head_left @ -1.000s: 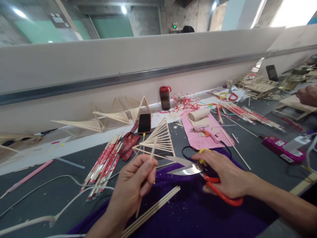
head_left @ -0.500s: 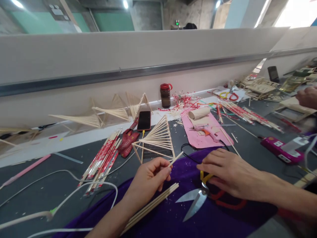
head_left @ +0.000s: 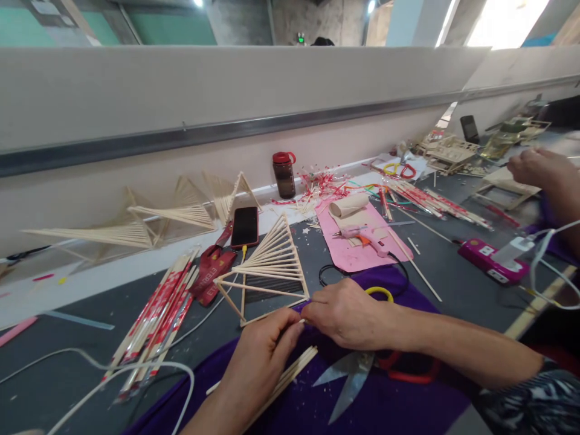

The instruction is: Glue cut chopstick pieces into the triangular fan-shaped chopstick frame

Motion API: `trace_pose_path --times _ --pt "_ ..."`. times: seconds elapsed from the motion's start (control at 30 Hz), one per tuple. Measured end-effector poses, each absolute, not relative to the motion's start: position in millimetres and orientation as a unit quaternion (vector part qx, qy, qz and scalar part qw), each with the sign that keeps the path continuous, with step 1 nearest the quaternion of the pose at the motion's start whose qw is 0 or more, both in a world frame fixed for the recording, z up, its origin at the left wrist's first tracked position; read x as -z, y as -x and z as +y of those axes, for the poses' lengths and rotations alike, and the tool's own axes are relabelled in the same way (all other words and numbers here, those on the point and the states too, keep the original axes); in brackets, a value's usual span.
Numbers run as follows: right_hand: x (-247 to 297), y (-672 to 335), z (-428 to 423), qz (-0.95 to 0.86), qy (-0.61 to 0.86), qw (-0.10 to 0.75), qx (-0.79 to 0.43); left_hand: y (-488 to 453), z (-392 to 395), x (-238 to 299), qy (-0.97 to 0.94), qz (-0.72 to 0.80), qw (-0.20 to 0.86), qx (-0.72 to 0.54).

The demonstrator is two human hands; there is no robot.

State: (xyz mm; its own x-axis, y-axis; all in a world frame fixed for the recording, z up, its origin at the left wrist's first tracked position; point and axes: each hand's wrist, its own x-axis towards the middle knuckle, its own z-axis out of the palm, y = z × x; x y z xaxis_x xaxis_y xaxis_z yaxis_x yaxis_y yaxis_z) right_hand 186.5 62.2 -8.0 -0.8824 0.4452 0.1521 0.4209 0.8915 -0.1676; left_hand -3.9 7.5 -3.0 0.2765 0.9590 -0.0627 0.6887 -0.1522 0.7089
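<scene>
My left hand (head_left: 260,347) is closed on a thin wooden stick (head_left: 212,388), whose back end shows past the wrist. At the stick's front end, the fingers of my right hand (head_left: 347,313) are pinched together, meeting the left fingertips. Beneath my right forearm lie open scissors (head_left: 348,383) with one yellow and one red handle, on purple cloth (head_left: 394,402). Several more sticks (head_left: 292,373) lie under my left hand. Just beyond both hands stands a fan-shaped stick frame (head_left: 272,266).
A phone (head_left: 245,227), wrapped stick packs (head_left: 158,314) and a red-capped bottle (head_left: 284,175) lie farther off. On a pink sheet (head_left: 348,261) rests a pink glue gun (head_left: 369,237). A purple power strip (head_left: 492,261) and another person's hand (head_left: 534,166) are at right. White cables (head_left: 190,368) cross at left.
My right hand has left the scissors' handles and moved left to the stick's end. My left hand still grips the stick. The view has shifted right.
</scene>
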Motion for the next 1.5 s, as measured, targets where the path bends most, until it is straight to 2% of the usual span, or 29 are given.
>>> trace_pose_path --times 0.33,0.43,0.53,0.6,0.67,0.73,0.9,0.97,1.03,1.13,1.27,1.5 --pt "16 -179 66 -0.962 0.250 0.066 -0.088 1 12 17 -0.716 0.580 0.322 -0.217" --pt "9 -185 70 -0.968 0.205 0.074 -0.129 6 11 8 -0.701 0.555 0.391 -0.218" --pt "-2 -199 72 -0.949 0.077 0.141 -0.272 14 6 -4 -0.671 0.475 0.515 -0.242" --pt "-10 -210 75 -0.922 0.044 0.195 -0.331 17 2 -9 -0.622 0.434 0.582 -0.294" --pt "-19 -218 88 -0.919 0.089 0.255 -0.288 18 0 -11 -0.546 0.447 0.619 -0.345" --pt "-31 -222 115 -0.918 0.185 0.306 -0.170 15 3 -10 -0.465 0.486 0.638 -0.373" --pt "-67 -216 186 -0.821 0.449 0.332 0.119 7 14 -10 -0.356 0.495 0.674 -0.418" --pt "-71 -207 180 -0.814 0.439 0.348 0.154 6 14 -9 -0.357 0.486 0.678 -0.420" --pt "-65 -198 150 -0.866 0.343 0.352 0.091 6 12 -6 -0.381 0.474 0.677 -0.415" --pt "-43 -189 91 -0.952 0.142 0.257 -0.091 5 8 0 -0.415 0.444 0.683 -0.405" --pt "-17 -186 54 -0.963 0.132 0.197 -0.128 1 4 3 -0.420 0.429 0.702 -0.384" --pt "-4 -203 61 -0.959 0.127 0.204 -0.148 -3 -3 4 -0.482 0.465 0.677 -0.305"
